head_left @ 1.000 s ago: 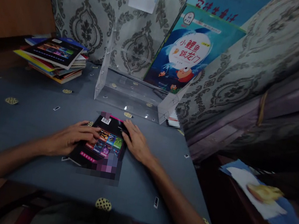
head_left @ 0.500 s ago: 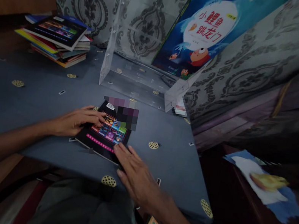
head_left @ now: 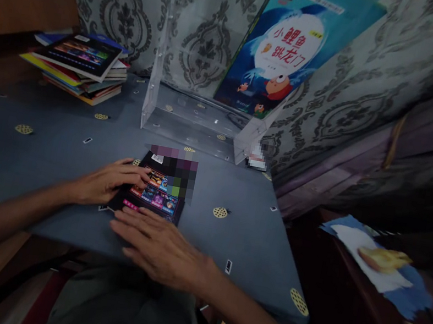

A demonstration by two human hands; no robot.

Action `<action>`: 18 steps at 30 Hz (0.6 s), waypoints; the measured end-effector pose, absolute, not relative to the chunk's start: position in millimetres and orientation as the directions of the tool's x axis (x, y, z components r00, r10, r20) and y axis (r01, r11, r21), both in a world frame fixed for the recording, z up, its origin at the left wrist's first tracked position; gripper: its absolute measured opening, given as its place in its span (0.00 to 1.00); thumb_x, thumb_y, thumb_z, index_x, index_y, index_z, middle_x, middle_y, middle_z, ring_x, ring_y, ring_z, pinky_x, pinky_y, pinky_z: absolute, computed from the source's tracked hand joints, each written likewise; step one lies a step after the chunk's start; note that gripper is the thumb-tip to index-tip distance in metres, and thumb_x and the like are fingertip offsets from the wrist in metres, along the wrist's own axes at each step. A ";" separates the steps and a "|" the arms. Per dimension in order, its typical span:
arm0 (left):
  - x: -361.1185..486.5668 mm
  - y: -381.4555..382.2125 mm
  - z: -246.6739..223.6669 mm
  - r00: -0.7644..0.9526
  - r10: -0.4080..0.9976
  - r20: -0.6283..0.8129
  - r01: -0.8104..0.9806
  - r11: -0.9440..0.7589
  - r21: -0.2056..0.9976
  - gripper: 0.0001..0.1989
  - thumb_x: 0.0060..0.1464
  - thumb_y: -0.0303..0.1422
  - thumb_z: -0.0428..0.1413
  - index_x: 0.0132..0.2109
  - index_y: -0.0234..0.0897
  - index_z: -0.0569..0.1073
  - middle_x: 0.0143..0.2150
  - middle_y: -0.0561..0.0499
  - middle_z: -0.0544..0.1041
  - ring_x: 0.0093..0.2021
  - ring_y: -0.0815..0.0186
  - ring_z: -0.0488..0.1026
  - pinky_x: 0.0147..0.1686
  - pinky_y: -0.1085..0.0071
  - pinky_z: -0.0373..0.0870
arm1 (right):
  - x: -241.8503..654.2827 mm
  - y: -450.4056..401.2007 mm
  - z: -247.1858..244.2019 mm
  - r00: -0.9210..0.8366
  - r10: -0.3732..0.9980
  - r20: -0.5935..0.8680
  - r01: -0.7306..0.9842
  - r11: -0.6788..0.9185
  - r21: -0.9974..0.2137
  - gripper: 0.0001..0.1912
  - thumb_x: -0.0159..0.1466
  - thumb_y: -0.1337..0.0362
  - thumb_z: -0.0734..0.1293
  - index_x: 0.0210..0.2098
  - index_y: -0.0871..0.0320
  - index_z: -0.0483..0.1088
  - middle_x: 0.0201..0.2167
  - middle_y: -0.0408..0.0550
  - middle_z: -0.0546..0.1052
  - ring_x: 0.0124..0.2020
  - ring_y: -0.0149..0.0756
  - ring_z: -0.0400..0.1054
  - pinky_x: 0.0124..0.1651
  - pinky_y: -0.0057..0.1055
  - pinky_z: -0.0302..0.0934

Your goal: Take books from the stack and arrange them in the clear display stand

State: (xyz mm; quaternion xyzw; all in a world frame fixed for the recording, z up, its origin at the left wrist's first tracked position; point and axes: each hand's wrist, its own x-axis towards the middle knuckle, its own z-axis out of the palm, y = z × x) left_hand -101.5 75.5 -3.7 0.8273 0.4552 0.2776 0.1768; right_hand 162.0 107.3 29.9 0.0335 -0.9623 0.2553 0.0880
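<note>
A dark book (head_left: pixel 159 197) with rows of small coloured pictures lies flat on the blue-grey tablecloth in front of me. My left hand (head_left: pixel 114 182) rests on its left edge, the fingers stretched over the cover. Across the book's lower edge lies my right hand (head_left: pixel 157 246), its fingers extended and pointing left, hiding part of the pink strip. Neither hand is closed round the book. Part of the book's upper right is blurred out by blocks.
Behind the book stands a clear acrylic stand (head_left: pixel 193 127), with a large blue picture book (head_left: pixel 277 55) upright at its right. A stack of books (head_left: pixel 81 63) sits at the back left. Beyond the table's right edge, yellow food (head_left: pixel 383 260) lies on blue and white paper.
My right hand has slid left from the book's lower right corner to its bottom edge. The left hand stays nearly in place. The view has shifted slightly.
</note>
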 end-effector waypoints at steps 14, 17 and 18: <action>-93.6 95.4 35.5 0.253 0.900 0.355 0.449 -0.434 0.781 0.11 0.58 0.37 0.60 0.48 0.50 0.81 0.49 0.50 0.82 0.55 0.55 0.76 0.66 0.47 0.53 | 234.3 194.8 20.7 -0.899 0.381 0.215 0.053 0.581 -0.812 0.45 0.55 0.39 0.73 0.67 0.43 0.60 0.68 0.52 0.64 0.68 0.54 0.57 0.68 0.61 0.49; -79.8 118.8 59.3 0.057 0.921 0.386 0.327 -0.383 0.864 0.09 0.55 0.39 0.63 0.42 0.44 0.83 0.41 0.49 0.83 0.44 0.58 0.79 0.53 0.59 0.70 | 219.2 209.9 24.7 -0.759 0.573 0.310 0.061 0.536 -0.842 0.33 0.59 0.43 0.72 0.60 0.47 0.70 0.58 0.51 0.75 0.59 0.50 0.68 0.61 0.52 0.61; -73.4 128.3 66.5 -0.029 0.916 0.401 0.260 -0.380 0.887 0.09 0.53 0.39 0.64 0.40 0.42 0.83 0.38 0.49 0.83 0.40 0.60 0.78 0.47 0.63 0.72 | 211.5 214.8 26.9 -0.695 0.629 0.348 0.061 0.534 -0.843 0.26 0.62 0.45 0.71 0.56 0.49 0.73 0.51 0.50 0.78 0.53 0.47 0.72 0.57 0.48 0.64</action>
